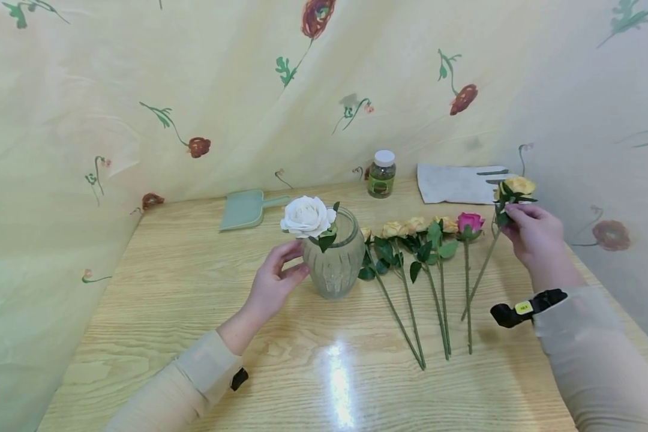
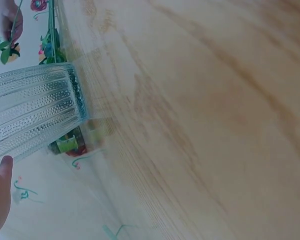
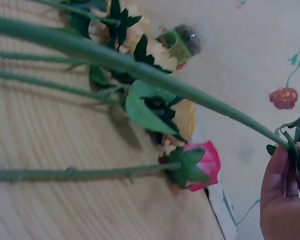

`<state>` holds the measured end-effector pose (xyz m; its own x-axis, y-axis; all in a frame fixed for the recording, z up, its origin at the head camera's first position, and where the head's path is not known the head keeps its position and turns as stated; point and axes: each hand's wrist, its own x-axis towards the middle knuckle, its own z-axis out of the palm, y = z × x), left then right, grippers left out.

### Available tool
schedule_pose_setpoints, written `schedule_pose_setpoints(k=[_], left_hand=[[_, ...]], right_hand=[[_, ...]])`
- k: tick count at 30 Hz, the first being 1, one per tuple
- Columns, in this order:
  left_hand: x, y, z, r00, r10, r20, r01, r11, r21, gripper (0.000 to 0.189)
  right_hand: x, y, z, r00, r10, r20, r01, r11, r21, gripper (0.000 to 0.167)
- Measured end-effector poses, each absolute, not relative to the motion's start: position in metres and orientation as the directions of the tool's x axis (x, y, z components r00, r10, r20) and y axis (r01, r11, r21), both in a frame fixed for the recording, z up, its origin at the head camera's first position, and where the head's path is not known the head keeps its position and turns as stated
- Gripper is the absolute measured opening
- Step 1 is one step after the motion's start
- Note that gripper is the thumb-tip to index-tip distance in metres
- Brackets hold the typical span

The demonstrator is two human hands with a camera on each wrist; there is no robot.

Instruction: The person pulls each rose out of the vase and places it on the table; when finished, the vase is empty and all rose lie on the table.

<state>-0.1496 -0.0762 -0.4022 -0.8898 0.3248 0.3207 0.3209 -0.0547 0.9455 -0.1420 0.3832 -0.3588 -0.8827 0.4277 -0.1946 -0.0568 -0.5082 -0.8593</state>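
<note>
My left hand (image 1: 272,281) holds the side of a ribbed clear glass vase (image 1: 333,277), its thumb at the near side. A white rose (image 1: 308,217) stands in the vase, its bloom leaning over the left of the rim. Over at the right, my right hand (image 1: 536,235) pinches a yellow rose (image 1: 520,185) just below its bloom. That rose's long green stem (image 2: 17,21) slants down, and in the right wrist view it crosses above the other flowers. Between the hands lie several yellow roses (image 1: 394,230) and a magenta rose (image 1: 469,224), stems toward me.
Behind the vase stands a jar with a white lid (image 1: 383,159). A pale green dustpan (image 1: 242,210) lies at the back left, and a whitish glove (image 1: 448,183) at the back right. Flower-patterned cloth (image 1: 237,78) hangs along the back of the wooden table (image 1: 194,288).
</note>
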Motion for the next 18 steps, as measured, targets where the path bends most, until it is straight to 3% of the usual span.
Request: schedule_pose_setpoints(k=[8,18], left_hand=[[-0.149,-0.076,-0.401,-0.886,0.319,0.336,0.334,-0.061,0.941,0.049],[-0.149,-0.076,-0.399,-0.880,0.338,0.335,0.334,-0.065,0.940,0.049]], right_hand=[[-0.143,0.390,-0.380,-0.879,0.453,-0.149,0.040,-0.241,-0.970,0.006],[-0.139,0.400,-0.400,-0.862,0.487,-0.141,0.156,-0.010,-0.988,0.005]])
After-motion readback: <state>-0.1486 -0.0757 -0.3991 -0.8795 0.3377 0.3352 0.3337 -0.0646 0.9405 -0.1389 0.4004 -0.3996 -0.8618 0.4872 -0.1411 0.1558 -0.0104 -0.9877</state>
